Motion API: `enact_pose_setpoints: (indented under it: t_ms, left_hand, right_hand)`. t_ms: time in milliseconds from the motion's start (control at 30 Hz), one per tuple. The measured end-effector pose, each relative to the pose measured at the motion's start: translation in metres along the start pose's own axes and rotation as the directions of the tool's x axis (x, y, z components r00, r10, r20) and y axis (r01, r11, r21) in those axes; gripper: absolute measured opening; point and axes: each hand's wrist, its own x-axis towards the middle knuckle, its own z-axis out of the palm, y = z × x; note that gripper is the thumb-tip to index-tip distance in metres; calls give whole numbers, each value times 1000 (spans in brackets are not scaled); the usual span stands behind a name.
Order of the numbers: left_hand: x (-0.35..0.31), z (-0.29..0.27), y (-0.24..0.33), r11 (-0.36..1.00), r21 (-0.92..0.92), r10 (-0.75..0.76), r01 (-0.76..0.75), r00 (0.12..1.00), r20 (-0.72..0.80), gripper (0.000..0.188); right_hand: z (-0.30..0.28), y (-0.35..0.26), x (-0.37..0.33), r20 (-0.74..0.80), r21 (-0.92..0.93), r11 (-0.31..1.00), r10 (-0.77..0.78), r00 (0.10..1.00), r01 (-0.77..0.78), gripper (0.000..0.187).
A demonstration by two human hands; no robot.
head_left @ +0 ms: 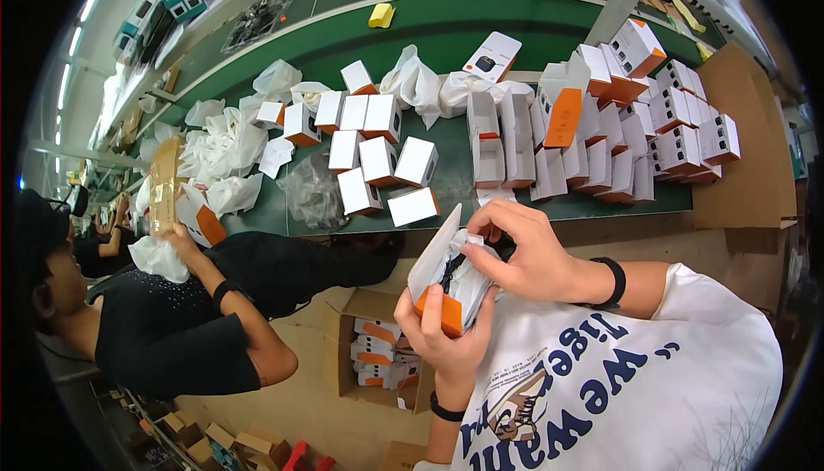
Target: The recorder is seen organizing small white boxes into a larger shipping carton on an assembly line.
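Note:
My left hand [446,347] grips a small white and orange box [432,252] from below, its lid flap standing up. Inside lie a black cable [450,272] and crumpled white wrapping [468,282]. My right hand [536,256] is bent over the box's far end, thumb and fingers closed at the opening. Something dark shows under that palm, mostly hidden, so what the fingers hold cannot be told. Just beyond, several closed white boxes [378,160] with orange sides stand on the green table [446,214].
Open box trays [518,136] and stacked boxes [678,111] fill the table's right, beside a large carton [742,145]. White bags [219,145] lie left. A co-worker [172,334] in black holds a brown cardboard piece [163,184]. A floor carton [343,342] holds boxes.

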Motion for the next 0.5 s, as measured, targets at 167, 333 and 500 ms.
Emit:
enact_pose_setpoints:
  t_ms: [167,333,500]
  left_hand:
    - [-7,3,-5,1000,1,-13,13,999,51,86]
    - [-8,0,-13,997,-9,-73,73,996,42,89]
    - [-14,-3,-13,942,-271,-189,195,981,51,86]
  right_hand:
    - [4,9,-3,-74,-108,980,-174,982,165,9]
    - [-10,5,-1,301,61,897,-435,848,438,3]
    - [-11,28,4,275,541,770,219,936,-339,51]
